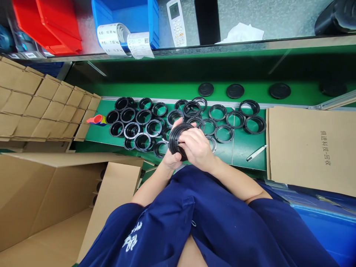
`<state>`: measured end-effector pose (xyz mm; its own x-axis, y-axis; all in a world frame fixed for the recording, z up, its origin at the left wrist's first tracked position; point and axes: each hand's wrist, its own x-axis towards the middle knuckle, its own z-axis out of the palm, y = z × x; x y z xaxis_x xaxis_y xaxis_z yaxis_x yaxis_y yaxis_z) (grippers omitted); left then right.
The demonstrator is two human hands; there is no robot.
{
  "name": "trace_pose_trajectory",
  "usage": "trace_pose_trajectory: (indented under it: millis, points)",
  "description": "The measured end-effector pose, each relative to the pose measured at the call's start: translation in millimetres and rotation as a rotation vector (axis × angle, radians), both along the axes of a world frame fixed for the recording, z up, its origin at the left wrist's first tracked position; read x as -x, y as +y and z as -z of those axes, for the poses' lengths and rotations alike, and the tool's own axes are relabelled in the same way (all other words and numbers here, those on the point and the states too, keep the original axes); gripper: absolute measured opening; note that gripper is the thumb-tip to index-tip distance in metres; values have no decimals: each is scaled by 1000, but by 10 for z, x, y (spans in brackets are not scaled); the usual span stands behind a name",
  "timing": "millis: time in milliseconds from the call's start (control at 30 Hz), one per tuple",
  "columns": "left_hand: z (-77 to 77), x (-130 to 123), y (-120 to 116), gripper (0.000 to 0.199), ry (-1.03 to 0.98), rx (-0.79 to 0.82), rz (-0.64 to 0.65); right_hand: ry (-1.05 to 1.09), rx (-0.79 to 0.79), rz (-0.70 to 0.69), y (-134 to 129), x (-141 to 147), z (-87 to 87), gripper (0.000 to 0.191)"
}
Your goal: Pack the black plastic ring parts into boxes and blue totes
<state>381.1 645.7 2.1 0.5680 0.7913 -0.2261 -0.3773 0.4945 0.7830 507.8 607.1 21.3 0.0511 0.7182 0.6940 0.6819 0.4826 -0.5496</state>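
A black ring-shaped part (pixel 174 140) is held up in front of my body, tilted on edge. My left hand (pixel 171 158) wraps round it from below and behind, fingertips showing over its top. My right hand (pixel 198 147) is closed at its right side, fingers bent onto the inner edge; whether they pinch anything small is hidden. Beyond and beside my hands, many similar black rings (pixel 142 141) stand on the green table (pixel 178 163), some stacked, several with green showing through their middles.
Black round caps (pixel 235 91) lie along the back ledge. A white pen-like tool (pixel 256 152) rests near a cardboard box (pixel 311 148) at right. Partitioned cardboard (pixel 41 100) and an open carton (pixel 44 200) stand left. The shelf holds a blue bin (pixel 128 15), red bin (pixel 50 26) and remote control (pixel 177 24).
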Motion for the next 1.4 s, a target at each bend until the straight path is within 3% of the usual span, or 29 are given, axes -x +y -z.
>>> trace_pose_trajectory:
  millis: [100, 167, 233, 333, 400, 533, 600, 667, 767, 900, 1033, 1167, 1400]
  points:
    - [-65, -38, 45, 111, -71, -74, 11, 39, -23, -12, 15, -97, 27, 20]
    - [-98, -78, 89, 104, -102, -28, 11, 71, -41, 12, -11, -210, 65, 18]
    - [-92, -129, 136, 96, -119, 72, -5, 74, -14, 44, -69, -314, 144, 30]
    - [-5, -215, 181, 83, -110, 251, -71, -6, 173, -48, -179, -362, 343, 57]
    - [71, -257, 185, 78, -108, 334, -94, 45, 306, -91, -236, -338, 481, 60]
    - [163, -275, 165, 67, -84, 287, -26, 669, 448, 100, -272, -326, 596, 54]
    - [162, -276, 149, 65, -74, 208, -9, 961, 535, 58, -268, -337, 586, 56]
    - [133, -293, 122, 70, -92, 171, 11, 1068, 628, -25, -272, -329, 579, 58]
    - [62, -347, 81, 69, -104, 186, 3, 886, 631, 51, -304, -298, 596, 60]
    - [-26, -381, 80, 57, -93, 236, -58, 348, 338, 304, -336, -363, 596, 58]
    - [-53, -349, 99, 51, -79, 268, -36, 12, 223, 266, -252, -512, 586, 42]
    - [-32, -326, 80, 56, -81, 324, 43, 24, 299, 137, -130, -595, 617, 49]
    - [-38, -340, 79, 64, -88, 312, 72, 334, 406, 71, -158, -638, 570, 70]
